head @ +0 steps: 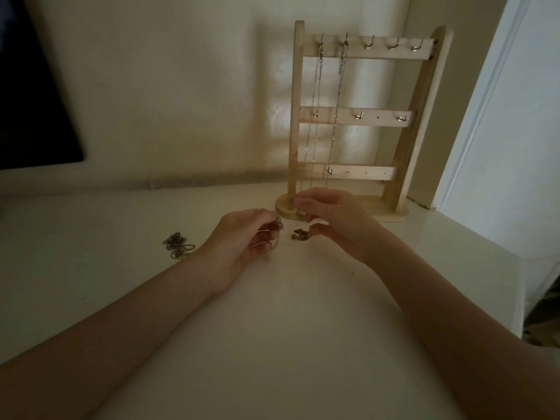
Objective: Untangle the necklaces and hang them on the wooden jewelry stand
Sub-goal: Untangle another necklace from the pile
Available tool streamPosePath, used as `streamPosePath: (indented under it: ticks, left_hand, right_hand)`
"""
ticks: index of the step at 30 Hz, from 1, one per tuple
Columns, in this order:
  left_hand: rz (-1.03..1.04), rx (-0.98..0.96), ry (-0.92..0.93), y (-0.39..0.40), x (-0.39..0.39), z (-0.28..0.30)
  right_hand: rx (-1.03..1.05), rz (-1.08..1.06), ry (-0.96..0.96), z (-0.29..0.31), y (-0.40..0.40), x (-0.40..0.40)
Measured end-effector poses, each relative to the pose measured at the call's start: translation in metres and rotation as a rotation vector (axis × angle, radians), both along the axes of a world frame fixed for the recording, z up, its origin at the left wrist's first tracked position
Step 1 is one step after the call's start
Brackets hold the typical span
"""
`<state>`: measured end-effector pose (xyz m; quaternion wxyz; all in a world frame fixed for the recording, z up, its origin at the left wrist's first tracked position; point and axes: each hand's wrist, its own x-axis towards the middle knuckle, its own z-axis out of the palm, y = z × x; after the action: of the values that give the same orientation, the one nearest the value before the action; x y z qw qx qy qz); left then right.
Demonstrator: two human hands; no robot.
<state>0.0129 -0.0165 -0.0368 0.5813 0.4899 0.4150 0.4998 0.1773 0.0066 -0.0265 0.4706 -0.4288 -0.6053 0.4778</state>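
Both hands pinching tangled chain in front of wooden stand (357, 116).
Left hand (242, 237) fingers curled on chain (277, 225); right hand (330, 219) pinches clump (300, 234); spare pile (178, 245) left of stand, on bench (272, 328).

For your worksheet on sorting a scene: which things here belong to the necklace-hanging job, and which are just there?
Job: wooden jewelry stand; two hung necklaces; tangled chain between left hand and right hand; chain pile.
Just there: table; wall; dark panel.
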Motion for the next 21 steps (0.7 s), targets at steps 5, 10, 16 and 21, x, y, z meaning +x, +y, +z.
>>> streamPosePath:
  ticks: [5,10,16,21]
  left_hand:
    - [0.059,0.094,0.103,-0.001,-0.001,-0.004]
    - [0.097,0.190,0.251,-0.001,-0.001,-0.008]
    - [0.112,0.363,0.581,0.003,0.003,-0.012]
    - [-0.005,0.324,0.674,0.003,0.003,-0.010]
  right_hand:
    - [0.106,0.102,-0.191,-0.001,-0.004,-0.008]
    - [0.087,0.114,-0.258,0.000,-0.006,-0.006]
    - [0.066,0.145,-0.272,0.000,-0.007,-0.009]
    - [0.085,0.102,-0.309,-0.003,-0.006,-0.009]
